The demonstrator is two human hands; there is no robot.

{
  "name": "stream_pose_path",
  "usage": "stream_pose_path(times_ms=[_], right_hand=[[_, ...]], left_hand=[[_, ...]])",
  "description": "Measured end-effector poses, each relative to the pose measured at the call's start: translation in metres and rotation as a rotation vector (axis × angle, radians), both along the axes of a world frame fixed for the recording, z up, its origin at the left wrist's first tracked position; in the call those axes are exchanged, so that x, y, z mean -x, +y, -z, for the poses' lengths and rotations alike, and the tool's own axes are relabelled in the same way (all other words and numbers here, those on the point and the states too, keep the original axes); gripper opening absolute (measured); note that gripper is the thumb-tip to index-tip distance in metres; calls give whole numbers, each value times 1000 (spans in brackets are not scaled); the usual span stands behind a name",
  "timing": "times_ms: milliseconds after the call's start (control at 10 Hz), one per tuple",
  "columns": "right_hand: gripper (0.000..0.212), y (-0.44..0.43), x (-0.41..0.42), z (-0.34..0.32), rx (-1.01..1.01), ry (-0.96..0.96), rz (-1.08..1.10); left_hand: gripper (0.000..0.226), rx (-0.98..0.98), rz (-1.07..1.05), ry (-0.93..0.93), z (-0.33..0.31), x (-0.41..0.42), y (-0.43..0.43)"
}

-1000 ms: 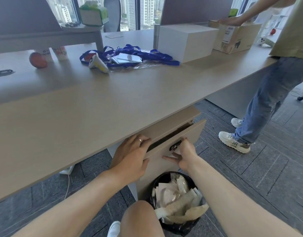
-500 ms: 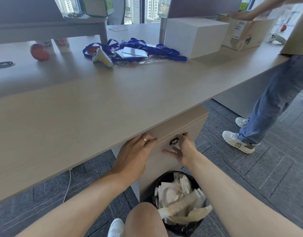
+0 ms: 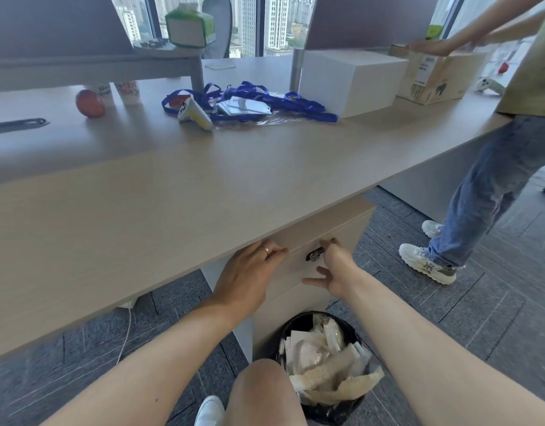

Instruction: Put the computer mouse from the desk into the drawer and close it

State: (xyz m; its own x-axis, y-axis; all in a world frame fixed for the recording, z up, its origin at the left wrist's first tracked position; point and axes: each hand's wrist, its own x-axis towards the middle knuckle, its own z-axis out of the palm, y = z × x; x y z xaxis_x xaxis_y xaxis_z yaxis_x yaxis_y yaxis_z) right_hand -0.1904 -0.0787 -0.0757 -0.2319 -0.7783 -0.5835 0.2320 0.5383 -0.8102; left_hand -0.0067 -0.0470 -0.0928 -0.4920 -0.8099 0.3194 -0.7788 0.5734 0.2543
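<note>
We see the drawer (image 3: 299,265) under the desk (image 3: 203,186) pushed in flush, with no gap along its top edge. Our left hand (image 3: 246,278) lies flat on the drawer front, fingers close together and curled at the top edge just under the desk, gripping nothing. Our right hand (image 3: 332,272) rests on the front too, just right of the lock (image 3: 315,254), fingers spread loosely, thumb pointing left, holding nothing. The mouse is not visible; we cannot tell whether it is inside the drawer. A bin (image 3: 323,376) full of paper stands on the floor below the hands. On the desk lie blue lanyards (image 3: 252,96) and a white box (image 3: 348,81), well away from our fingers.
</note>
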Motion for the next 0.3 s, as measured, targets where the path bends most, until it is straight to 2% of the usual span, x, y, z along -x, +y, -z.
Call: stream_pose_path(times_ms=[100, 200, 300], right_hand=[[65, 28, 16, -36, 43, 187, -154], [64, 81, 41, -93, 287, 523, -322], [50, 151, 79, -167, 664, 677, -287]], left_hand=[[80, -74, -10, 22, -3, 1, -4], [71, -180, -13, -53, -21, 4, 3], [75, -243, 1, -205, -43, 12, 15]])
